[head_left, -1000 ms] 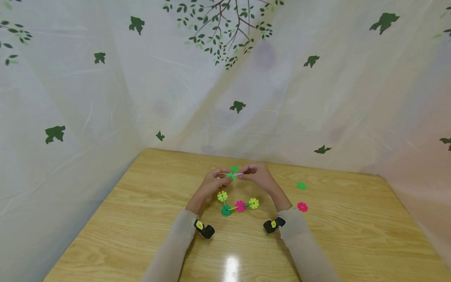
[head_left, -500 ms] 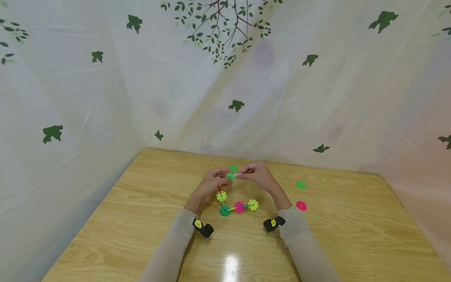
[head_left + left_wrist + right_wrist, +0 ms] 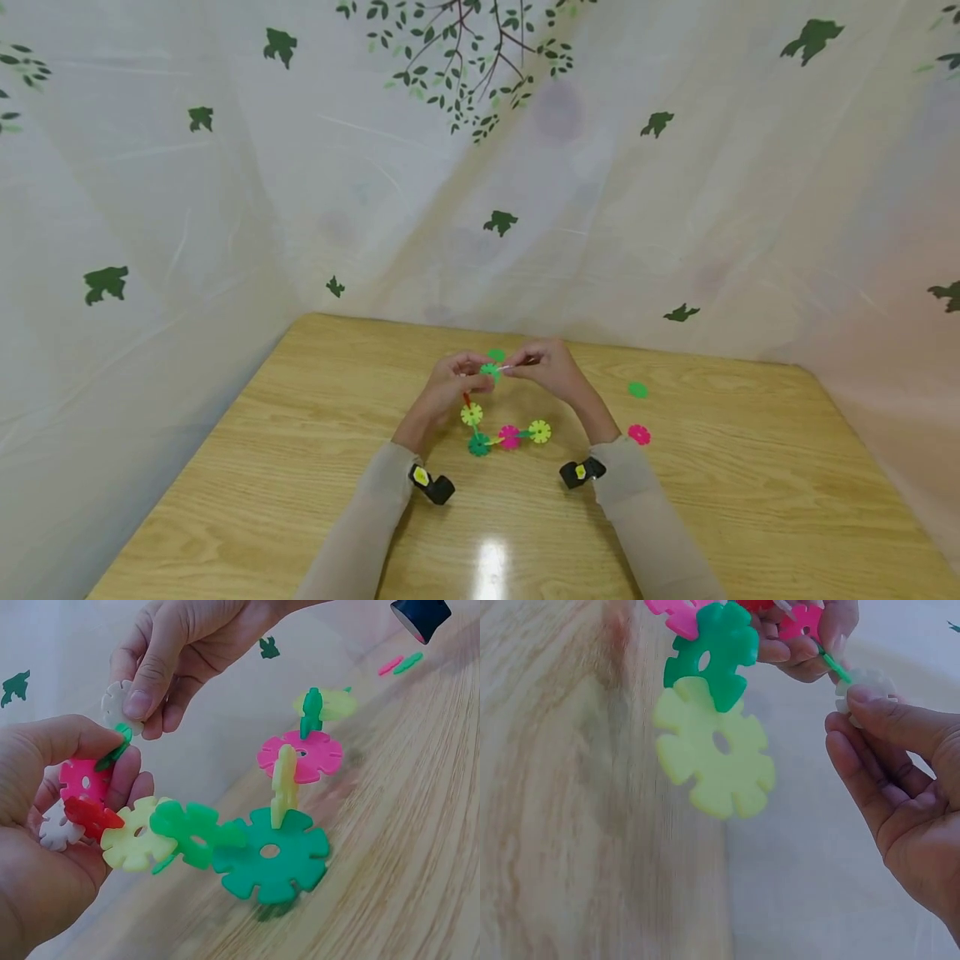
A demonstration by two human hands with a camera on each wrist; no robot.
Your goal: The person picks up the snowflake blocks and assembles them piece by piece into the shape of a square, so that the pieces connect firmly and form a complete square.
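Note:
The left hand (image 3: pixel 450 387) pinches a green notched disc (image 3: pixel 115 746) between thumb and fingers. Against its palm lie a pink disc (image 3: pixel 84 780), a white one (image 3: pixel 60 827) and a red one (image 3: pixel 93 816). From there a linked chain runs through yellow (image 3: pixel 139 834), light green (image 3: pixel 196 834) and dark green (image 3: pixel 271 855) discs to a pink one (image 3: pixel 509 437) and a yellow one (image 3: pixel 539 432). The right hand (image 3: pixel 551 371) pinches a white disc (image 3: pixel 866 694) by thumb and fingers, its edge touching the green disc.
A loose green disc (image 3: pixel 497 355) lies just beyond the hands on the wooden table (image 3: pixel 300 467). To the right are another green disc (image 3: pixel 637 390) and a pink one (image 3: pixel 639 434). A patterned cloth (image 3: pixel 420 250) hangs behind the table.
Both hands keep their pinches near the same spot. The white disc in the right hand has tilted slightly, and the whole head view has shifted a little.

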